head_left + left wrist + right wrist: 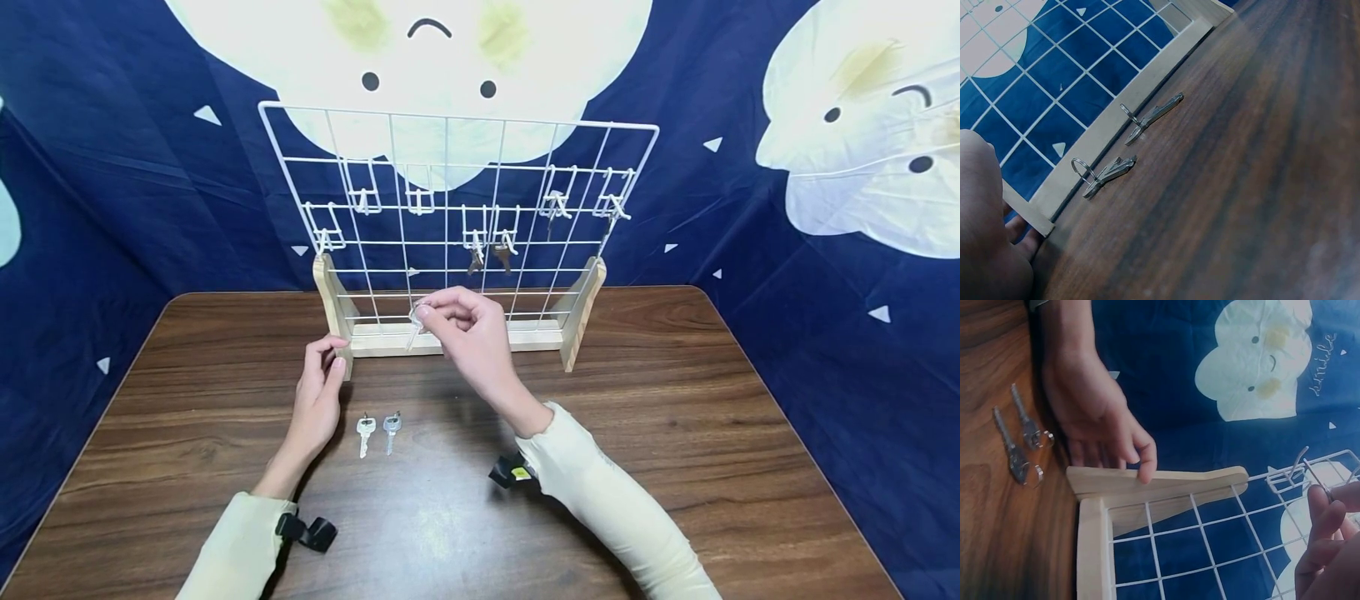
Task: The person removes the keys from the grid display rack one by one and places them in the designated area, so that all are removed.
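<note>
My right hand pinches a silver key near its top, the blade hanging down in front of the lower part of a white wire grid rack. In the right wrist view, a thin ring shows at the fingertips. My left hand grips the rack's left wooden side support low down, thumb in front. Two more silver keys with small rings lie side by side on the table, just right of the left hand.
White hooks hang on the grid. Several carry keys, among them a brownish key right of the middle. The rack stands near the back of the brown wooden table. A dark blue patterned cloth hangs behind.
</note>
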A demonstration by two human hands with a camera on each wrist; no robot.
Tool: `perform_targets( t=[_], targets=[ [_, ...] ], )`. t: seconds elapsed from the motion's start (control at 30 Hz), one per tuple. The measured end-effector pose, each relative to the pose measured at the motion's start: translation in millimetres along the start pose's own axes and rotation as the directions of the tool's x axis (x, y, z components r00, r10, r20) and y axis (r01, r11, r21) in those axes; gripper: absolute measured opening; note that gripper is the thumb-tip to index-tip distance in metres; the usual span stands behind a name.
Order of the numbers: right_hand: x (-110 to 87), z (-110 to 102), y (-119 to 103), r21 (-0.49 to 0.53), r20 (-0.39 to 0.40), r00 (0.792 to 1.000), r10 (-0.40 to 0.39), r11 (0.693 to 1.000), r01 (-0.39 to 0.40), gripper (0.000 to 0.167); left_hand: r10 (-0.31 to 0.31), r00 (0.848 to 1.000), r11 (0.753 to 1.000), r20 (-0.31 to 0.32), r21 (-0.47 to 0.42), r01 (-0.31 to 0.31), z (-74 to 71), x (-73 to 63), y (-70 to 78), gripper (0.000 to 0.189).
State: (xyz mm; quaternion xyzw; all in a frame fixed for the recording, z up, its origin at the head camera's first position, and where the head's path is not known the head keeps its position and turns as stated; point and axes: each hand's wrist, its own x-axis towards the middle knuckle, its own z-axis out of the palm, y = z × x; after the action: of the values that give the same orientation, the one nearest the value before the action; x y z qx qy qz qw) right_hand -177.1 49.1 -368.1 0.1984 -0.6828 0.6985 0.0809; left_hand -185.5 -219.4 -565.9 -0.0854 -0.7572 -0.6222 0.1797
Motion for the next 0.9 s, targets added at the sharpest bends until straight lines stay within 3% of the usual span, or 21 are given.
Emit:
perform_targets(
  t=[0.43, 0.9],
  targets=[
    [-16.7, -0.4, 21.5, -0.062, 0.113, 0.99, 0.081, 0.995, -0.074, 0.012, 0.01, 1.0, 1.0, 0.005, -0.016, -0.01, -0.8, 0.0, -1.5, 0.032],
    [-34.3, -4.0, 49.0, -0.129, 0.214, 0.956, 0.201, 0.976, -0.176, 0.009, 0.011, 1.0, 1.0, 0.004, -0.007, -0.011, -0.8, -0.1, -3.0, 0.032]
  ],
)
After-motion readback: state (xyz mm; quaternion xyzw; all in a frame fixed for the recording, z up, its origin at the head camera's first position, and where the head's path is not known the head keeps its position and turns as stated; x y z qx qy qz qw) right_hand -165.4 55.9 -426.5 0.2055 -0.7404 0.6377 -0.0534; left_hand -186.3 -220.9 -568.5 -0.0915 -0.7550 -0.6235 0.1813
